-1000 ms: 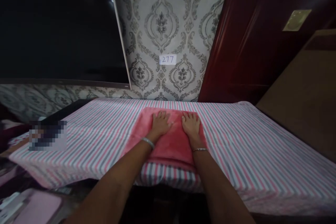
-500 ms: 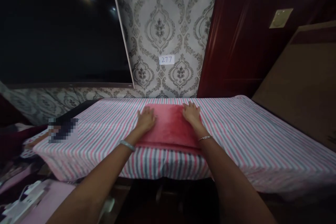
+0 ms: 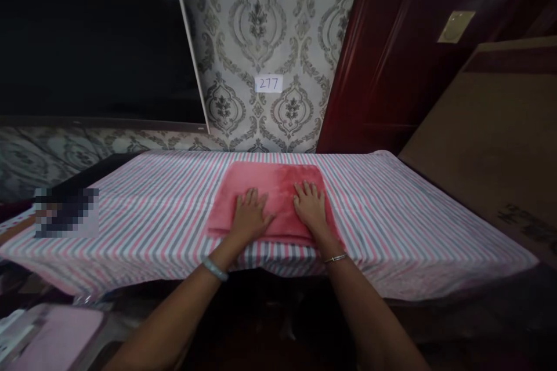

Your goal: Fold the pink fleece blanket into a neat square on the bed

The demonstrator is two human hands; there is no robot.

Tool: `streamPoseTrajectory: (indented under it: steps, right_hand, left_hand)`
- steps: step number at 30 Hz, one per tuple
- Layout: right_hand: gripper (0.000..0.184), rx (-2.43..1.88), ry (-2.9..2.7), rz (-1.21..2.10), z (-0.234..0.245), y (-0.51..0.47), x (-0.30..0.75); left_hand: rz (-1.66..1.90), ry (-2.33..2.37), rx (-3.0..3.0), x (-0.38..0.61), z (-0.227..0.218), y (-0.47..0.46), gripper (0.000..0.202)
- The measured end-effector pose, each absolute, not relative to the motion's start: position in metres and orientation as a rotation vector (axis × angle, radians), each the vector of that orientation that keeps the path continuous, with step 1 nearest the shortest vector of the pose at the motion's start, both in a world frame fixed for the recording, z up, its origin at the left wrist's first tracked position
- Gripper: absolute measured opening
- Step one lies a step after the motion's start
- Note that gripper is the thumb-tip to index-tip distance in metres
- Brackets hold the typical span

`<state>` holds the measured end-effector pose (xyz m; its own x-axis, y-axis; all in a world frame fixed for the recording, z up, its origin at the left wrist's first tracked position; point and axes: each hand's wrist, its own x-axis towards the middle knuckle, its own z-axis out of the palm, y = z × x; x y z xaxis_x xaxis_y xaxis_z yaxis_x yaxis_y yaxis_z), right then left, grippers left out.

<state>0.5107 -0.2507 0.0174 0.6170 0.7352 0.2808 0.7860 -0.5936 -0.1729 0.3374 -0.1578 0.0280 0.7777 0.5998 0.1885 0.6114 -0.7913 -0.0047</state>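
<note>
A folded pink towel (image 3: 272, 182) lies flat on a table covered with a pink, grey and white striped cloth (image 3: 165, 208). My left hand (image 3: 250, 217) rests palm down on the towel's near left part, fingers stretched out. My right hand (image 3: 310, 207) lies flat beside it on the near right part, fingers spread. Both wrists carry thin bangles. Neither hand holds anything.
Patterned wallpaper with a small label "277" (image 3: 268, 83) stands behind the table. A dark screen (image 3: 91, 40) fills the upper left, a dark red door (image 3: 413, 52) the upper right, and a brown board (image 3: 491, 133) leans at the right. A pink object (image 3: 56, 339) sits lower left.
Both hands slid from the towel's far corners back toward its near edge, staying flat on it. The view shifted slightly.
</note>
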Motion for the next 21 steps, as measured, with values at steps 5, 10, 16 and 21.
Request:
streamPoseTrajectory:
  steps: [5,10,16,21]
  right_hand:
    - [0.053,-2.567,-1.241,-0.258,0.018,-0.252,0.512]
    - [0.054,-2.600,-1.250,-0.094,0.044,-0.239,0.513]
    - [0.053,-2.425,-1.379,-0.099,0.090,-0.177,0.513]
    - [0.053,-2.494,-1.332,-0.121,0.061,-0.156,0.529]
  left_hand:
    - [-0.149,-1.324,-2.736,0.287,0.042,-0.121,0.068]
    - [-0.279,-1.166,-2.736,0.305,0.066,-0.105,0.058]
    - [-0.363,-0.940,-2.898,0.383,0.086,-0.076,0.059]
    - [-0.281,-1.131,-2.851,0.399,0.055,-0.055,0.061]
